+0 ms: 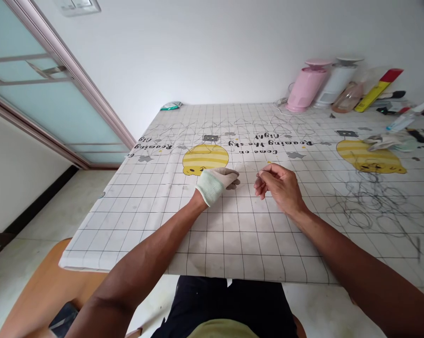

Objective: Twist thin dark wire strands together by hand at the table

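My left hand (220,182) wears a pale glove with a mint-green cuff, and its fingers are pressed together just above the tablecloth. Bare and a short gap to the right, my right hand (278,185) pinches thumb against forefinger. Faint thin lines show near both sets of fingertips, but what either hand holds is too fine to make out. A loose tangle of thin dark strands (373,202) lies on the cloth to the right of my right hand. More fine looped strands (212,124) spread across the cloth beyond my hands.
A checked tablecloth (155,225) covers the table against the wall. At the back right stand a pink cylinder (308,87), a white cylinder (336,84), a bottle (347,97) and a yellow-red box (379,91). A small green-white packet (171,106) lies at the far left corner.
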Tool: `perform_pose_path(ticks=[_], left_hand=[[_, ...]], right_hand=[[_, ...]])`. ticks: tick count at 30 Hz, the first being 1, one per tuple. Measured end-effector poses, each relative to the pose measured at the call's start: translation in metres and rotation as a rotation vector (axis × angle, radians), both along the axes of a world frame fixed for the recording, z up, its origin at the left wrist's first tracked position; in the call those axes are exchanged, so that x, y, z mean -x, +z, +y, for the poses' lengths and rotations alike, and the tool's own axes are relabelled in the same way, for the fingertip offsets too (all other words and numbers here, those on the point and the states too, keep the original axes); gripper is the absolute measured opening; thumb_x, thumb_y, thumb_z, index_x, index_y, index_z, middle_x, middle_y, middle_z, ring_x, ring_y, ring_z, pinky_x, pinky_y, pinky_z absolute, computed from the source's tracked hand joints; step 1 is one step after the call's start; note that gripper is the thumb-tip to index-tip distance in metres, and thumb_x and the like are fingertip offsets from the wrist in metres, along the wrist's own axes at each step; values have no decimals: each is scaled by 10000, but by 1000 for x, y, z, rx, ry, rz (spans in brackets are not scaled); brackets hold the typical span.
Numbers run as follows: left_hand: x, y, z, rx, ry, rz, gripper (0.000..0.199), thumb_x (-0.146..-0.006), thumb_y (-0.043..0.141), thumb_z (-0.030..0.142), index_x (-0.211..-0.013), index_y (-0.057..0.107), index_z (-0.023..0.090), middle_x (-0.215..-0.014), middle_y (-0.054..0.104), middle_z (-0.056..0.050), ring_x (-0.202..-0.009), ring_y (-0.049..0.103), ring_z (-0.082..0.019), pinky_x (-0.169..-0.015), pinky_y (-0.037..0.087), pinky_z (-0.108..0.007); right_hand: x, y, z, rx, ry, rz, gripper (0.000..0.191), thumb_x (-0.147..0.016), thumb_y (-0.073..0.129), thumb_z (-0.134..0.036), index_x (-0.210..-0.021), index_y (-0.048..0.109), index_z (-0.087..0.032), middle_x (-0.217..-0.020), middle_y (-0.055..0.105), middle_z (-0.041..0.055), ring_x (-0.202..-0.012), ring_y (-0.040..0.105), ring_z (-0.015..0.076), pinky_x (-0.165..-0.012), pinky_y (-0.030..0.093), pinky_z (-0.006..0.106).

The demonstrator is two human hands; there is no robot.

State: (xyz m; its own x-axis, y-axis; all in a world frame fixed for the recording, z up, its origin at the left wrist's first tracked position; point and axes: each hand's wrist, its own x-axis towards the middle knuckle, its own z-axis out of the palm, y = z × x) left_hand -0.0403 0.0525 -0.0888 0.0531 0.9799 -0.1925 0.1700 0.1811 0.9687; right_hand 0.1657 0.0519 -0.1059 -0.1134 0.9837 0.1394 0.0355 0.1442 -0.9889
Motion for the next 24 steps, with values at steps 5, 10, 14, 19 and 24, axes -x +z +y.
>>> perform_pose_path(ticks=[5, 10, 14, 19, 24], left_hand=[[0, -8, 5, 14, -9, -39, 175, -920, 673, 279, -1005, 770, 160, -913, 810, -71, -779, 745, -157, -787, 614, -294], [6, -5, 7, -24, -3, 23, 234, -955, 627, 364, -989, 765, 177, -963, 807, -68, -827, 748, -178, -803, 595, -300], [4, -1, -5, -258, 92, 385, 315, -1002, 533, 381, -830, 745, 224, -881, 773, -45, -881, 705, -200, -793, 532, -302], [-27, -5, -36, -560, -275, 625, 295, -1005, 525, 343, -893, 777, 240, -812, 727, -61, -781, 634, -210, -708, 452, -340], [-50, -20, -47, -698, -647, 782, 478, -1043, 456, 457, -773, 764, 211, -662, 666, -63, -638, 585, -208, -569, 333, -350]], right_hand=[[2, -1, -2, -24, 25, -16, 202, -903, 704, -383, -806, 645, -216, -696, 721, 49, -521, 665, 172, -401, 516, 272], [3, -1, -2, -26, 21, -15, 199, -915, 698, -380, -820, 658, -211, -702, 720, 51, -526, 669, 176, -409, 529, 281], [-1, 3, 1, -4, 0, 8, 202, -913, 730, -379, -835, 667, -203, -730, 730, 60, -545, 686, 186, -411, 527, 280], [-6, 3, 15, 117, -34, 58, 234, -865, 813, -384, -875, 685, -187, -865, 783, 113, -633, 739, 211, -459, 560, 279], [10, 5, 43, 228, 7, 32, 246, -849, 844, -345, -873, 677, -165, -923, 800, 172, -679, 772, 242, -477, 587, 290]])
